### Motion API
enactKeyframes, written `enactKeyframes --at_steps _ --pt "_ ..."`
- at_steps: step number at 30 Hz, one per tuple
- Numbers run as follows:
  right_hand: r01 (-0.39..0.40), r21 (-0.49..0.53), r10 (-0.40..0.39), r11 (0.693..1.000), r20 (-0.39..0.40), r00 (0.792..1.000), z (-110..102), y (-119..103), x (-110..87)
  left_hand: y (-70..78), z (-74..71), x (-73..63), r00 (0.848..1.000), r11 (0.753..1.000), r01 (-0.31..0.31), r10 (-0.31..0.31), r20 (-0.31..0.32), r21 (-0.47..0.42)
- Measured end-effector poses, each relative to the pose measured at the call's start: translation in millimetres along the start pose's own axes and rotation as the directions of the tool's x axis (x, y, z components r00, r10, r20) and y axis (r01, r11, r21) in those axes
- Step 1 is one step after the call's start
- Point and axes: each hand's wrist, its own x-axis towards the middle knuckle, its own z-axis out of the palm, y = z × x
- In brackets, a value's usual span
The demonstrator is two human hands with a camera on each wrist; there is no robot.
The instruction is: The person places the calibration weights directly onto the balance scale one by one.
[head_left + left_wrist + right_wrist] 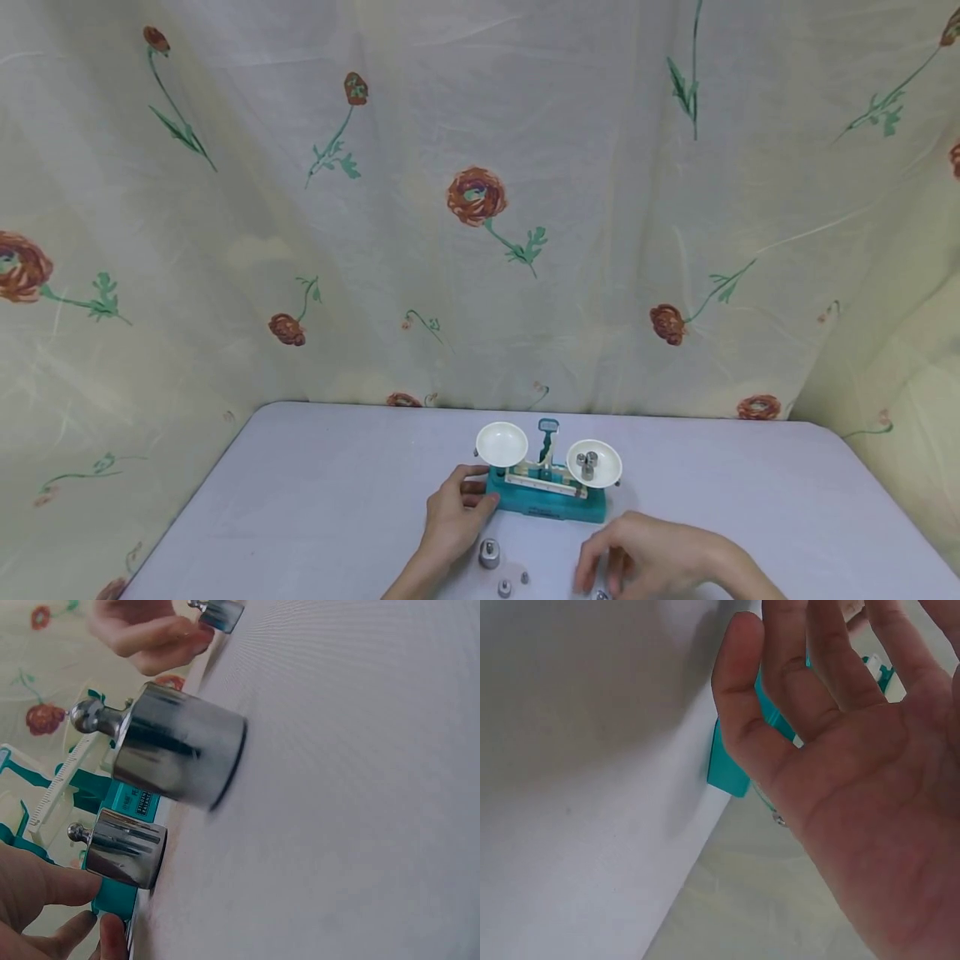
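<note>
A teal balance scale with two white pans stands on the table. My left hand holds its left end, thumb at the front corner and fingers behind. The left pan is bare; several small metal weights sit in the right pan. My right hand hovers over the table's front, fingers loosely bent and nothing visible in its palm. Close by its fingertips is a metal weight, also a small knobbed weight in the left wrist view.
Between the hands stand a large knobbed weight, a smaller weight and a tiny one. The pale table ends at a flowered curtain behind and at both sides.
</note>
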Motion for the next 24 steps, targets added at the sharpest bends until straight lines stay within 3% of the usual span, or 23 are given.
enactKeyframes --at_steps 7,24 --pt "0.013 -0.03 -0.013 0.999 -0.003 1.0 3.4 -0.2 2.0 -0.4 0.0 0.4 1.0 1.0 0.0 0.0 -0.001 -0.003" --pt "-0.053 -0.053 0.049 0.997 -0.079 0.996 7.3 1.6 6.2 -1.3 0.6 0.7 1.0 1.0 0.002 -0.002 -0.009 0.003"
